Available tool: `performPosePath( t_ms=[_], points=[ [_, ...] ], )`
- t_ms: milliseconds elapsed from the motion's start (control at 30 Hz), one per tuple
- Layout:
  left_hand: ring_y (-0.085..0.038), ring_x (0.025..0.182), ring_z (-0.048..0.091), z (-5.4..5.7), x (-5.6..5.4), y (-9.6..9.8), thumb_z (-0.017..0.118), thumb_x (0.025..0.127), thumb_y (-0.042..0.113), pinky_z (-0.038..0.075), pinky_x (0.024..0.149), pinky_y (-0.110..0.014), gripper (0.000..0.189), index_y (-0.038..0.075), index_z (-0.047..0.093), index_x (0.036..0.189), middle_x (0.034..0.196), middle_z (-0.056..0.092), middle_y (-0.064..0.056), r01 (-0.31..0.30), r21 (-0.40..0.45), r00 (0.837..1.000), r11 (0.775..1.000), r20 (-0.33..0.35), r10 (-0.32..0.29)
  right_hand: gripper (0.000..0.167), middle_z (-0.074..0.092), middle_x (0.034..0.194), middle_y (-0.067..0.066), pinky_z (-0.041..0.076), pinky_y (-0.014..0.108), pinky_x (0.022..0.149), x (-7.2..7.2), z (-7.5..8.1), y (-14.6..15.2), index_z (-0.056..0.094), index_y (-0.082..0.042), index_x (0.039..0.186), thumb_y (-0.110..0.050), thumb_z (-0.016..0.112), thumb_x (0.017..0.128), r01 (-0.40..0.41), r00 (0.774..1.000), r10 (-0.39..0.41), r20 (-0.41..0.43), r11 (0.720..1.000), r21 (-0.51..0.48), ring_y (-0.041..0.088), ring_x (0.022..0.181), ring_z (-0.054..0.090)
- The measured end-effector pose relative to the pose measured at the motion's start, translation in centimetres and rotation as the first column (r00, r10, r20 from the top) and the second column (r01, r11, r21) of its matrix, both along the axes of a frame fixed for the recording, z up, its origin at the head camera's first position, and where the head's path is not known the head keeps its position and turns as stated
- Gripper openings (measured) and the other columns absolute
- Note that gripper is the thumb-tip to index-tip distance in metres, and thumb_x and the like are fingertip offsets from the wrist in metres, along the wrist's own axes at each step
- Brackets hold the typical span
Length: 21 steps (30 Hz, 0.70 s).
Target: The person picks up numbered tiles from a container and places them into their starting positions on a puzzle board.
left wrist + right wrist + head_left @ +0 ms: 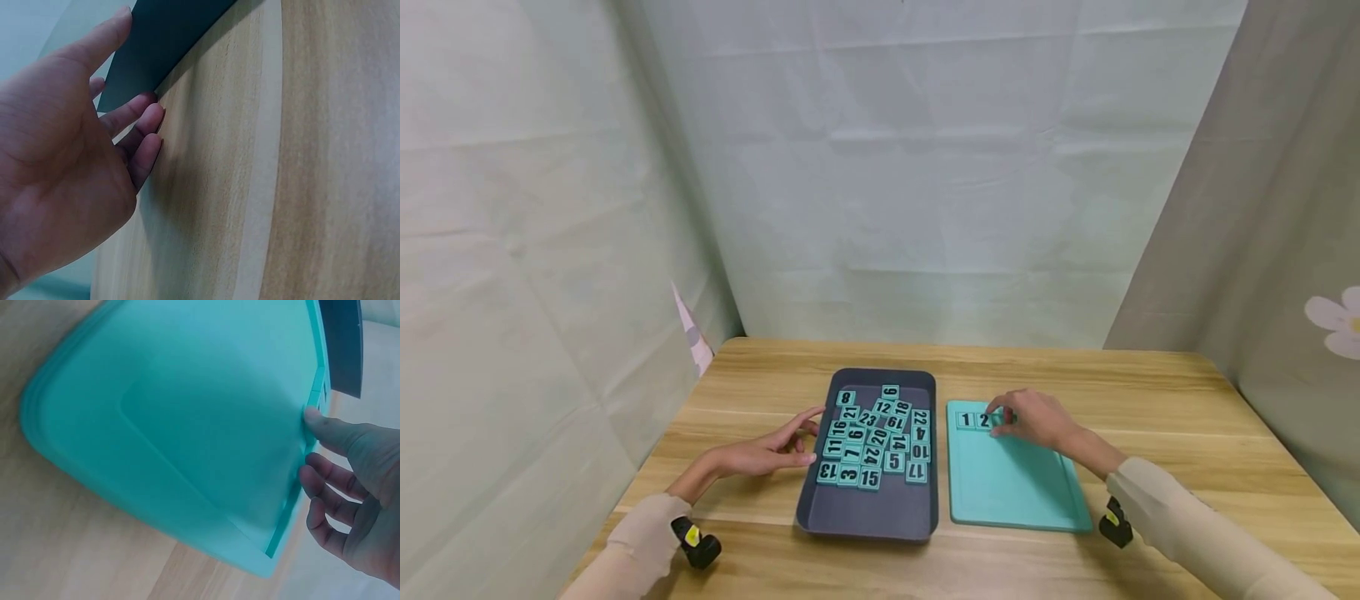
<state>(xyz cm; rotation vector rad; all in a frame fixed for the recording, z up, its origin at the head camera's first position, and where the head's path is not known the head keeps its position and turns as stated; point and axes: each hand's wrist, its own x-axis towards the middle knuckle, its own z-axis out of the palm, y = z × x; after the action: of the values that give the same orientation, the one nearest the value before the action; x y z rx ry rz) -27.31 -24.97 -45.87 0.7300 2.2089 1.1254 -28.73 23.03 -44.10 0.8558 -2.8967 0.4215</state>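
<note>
My right hand point(1034, 418) is at the top edge of the turquoise board point(1011, 487), thumb and forefinger pinching a tile marked 2 point(984, 421) by its edges. That tile lies flat beside a tile marked 1 point(965, 420). In the right wrist view the thumb point(322, 425) meets the tile row, and the other fingers curl loosely. My left hand point(763, 450) rests against the left side of a dark grey tray point(880, 521), fingers relaxed. Its thumb touches the tray wall point(150, 50) in the left wrist view. Number tiles point(869, 478) lie jumbled in the tray.
Tray and board stand side by side on a wood-grain table point(760, 383), a narrow gap between them. Pale curtains point(895, 183) hang behind the table and at both sides. Each wrist wears a small black camera point(696, 543).
</note>
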Motion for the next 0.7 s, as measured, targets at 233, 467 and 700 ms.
performPosePath(
  t_ms=[233,467,700],
  points=[
    [-0.026,0.111,0.043,0.0,0.1,-0.1,0.056,0.106,0.031,0.038,0.089,-0.028,0.079,0.025,0.004,0.165,0.149,0.034,-0.02,-0.011,-0.008,1.0,1.0,-0.001,0.011,0.026,0.066,0.073,-0.007,0.041,0.018,0.053,1.1,0.3,-0.5,0.078,-0.012,0.105,-0.025,0.084,0.084,-0.026,0.999,0.027,-0.044,1.0,0.015,-0.002,0.062,0.05],
    [-0.025,0.11,0.043,0.0,0.2,0.0,0.056,0.106,0.031,0.038,0.089,-0.028,0.079,0.023,0.003,0.165,0.149,0.034,-0.02,-0.009,-0.018,1.0,1.0,0.0,0.009,0.03,0.066,0.074,-0.011,0.042,0.017,0.056,3.4,0.2,-2.1,0.078,-0.012,0.106,-0.03,0.085,0.084,-0.137,0.99,0.137,0.036,0.991,-0.008,-0.003,0.065,0.05],
    [-0.024,0.111,0.043,0.4,0.3,0.1,0.056,0.106,0.03,0.038,0.09,-0.028,0.079,0.023,0.003,0.165,0.149,0.034,-0.02,-0.01,-0.018,1.0,1.0,-0.004,0.01,0.038,0.064,0.079,-0.014,0.043,0.018,0.062,4.9,-0.1,-3.6,0.075,-0.017,0.12,-0.038,0.079,0.089,-0.227,0.963,0.228,0.141,0.974,-0.021,-0.001,0.069,0.05]
  ],
)
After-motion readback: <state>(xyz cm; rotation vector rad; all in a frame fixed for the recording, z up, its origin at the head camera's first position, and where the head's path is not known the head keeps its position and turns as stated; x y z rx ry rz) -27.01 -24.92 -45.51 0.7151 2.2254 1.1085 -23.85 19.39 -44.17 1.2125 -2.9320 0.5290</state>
